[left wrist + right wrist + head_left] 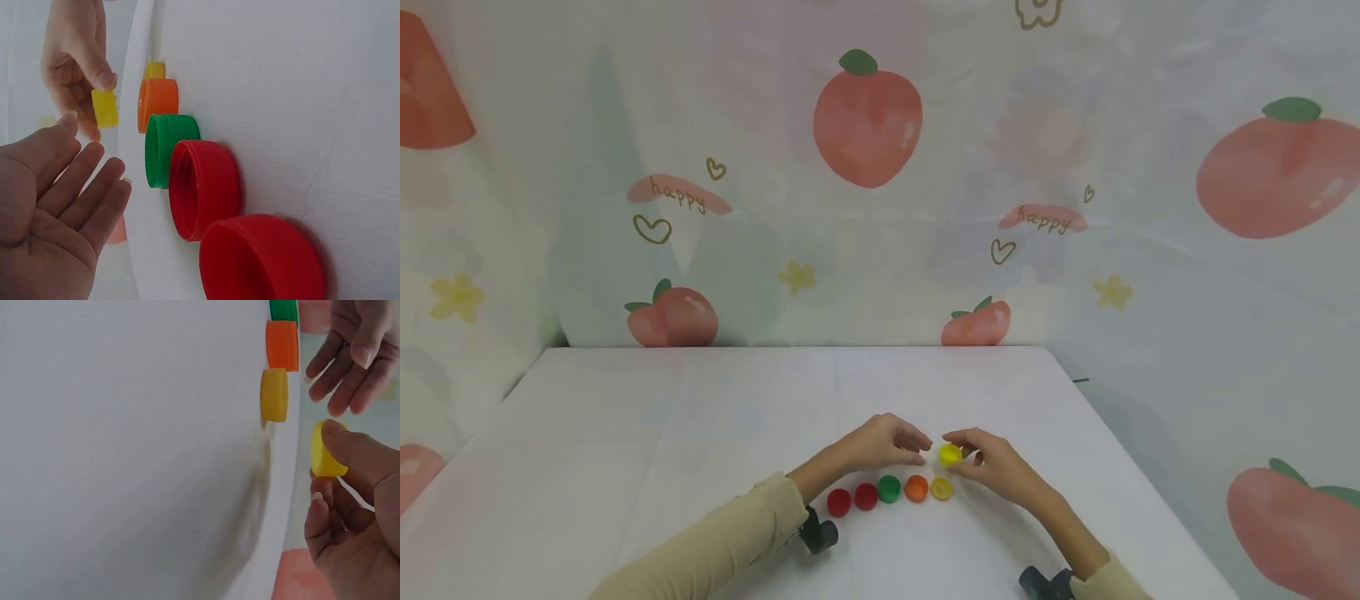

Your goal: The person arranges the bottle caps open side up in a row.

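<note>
Between its thumb and fingers my right hand (998,469) pinches a bright yellow bottle cap (951,454), held above the white table. Facing it, my left hand (883,442) has relaxed fingers and holds nothing; a small gap parts its fingertips from that cap. Below the hands a slightly curved row of bottle caps lies on the table: a red cap (839,502), a second red cap (866,497), a green cap (889,489), an orange cap (916,488) and a darker yellow cap (942,488). In the left wrist view the hollow insides of the red caps (206,190) show.
A white cloth covers the table (700,417). Behind it hangs a curtain (880,250) printed with peaches, hearts and flowers. Dark camera mounts sit at the left wrist (817,533) and the right wrist (1043,582).
</note>
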Available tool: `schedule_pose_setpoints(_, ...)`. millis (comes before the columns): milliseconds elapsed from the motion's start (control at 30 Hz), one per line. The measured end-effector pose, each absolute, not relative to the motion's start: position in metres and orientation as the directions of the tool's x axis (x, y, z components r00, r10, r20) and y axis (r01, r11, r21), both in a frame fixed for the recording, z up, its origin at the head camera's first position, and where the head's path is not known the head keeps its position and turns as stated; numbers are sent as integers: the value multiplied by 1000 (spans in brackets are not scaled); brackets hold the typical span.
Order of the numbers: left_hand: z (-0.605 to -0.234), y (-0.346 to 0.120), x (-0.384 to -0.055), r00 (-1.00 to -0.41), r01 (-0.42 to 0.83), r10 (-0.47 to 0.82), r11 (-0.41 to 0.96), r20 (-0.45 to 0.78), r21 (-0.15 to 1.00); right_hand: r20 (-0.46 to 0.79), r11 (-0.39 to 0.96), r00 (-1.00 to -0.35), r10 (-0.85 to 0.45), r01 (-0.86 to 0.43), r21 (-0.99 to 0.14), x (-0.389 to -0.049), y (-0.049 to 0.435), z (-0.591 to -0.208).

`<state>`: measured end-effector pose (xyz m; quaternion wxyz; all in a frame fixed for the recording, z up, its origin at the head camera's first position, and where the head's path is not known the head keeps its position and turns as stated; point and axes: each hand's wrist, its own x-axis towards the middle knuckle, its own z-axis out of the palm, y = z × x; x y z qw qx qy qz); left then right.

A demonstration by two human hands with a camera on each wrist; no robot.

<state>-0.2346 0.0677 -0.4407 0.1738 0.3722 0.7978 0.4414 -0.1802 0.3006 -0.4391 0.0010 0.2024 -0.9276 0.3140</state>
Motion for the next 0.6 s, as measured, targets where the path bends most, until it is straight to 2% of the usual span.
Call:
schedule_pose_setpoints(133, -441, 66, -235, -658, 457, 751, 350, 47, 817, 59, 742, -916, -397, -359, -566, -176, 310, -440)
schedule_pose_setpoints(333, -441, 59, -236, -699, 417, 715, 405, 3, 814, -31, 763, -899, -436, -351, -543, -174, 313, -436)
schedule_pose_setpoints(600, -443, 50, -240, -720, 421, 693, 412, 21, 808, -141, 812, -901, -410, -290, -507, -169, 311, -437)
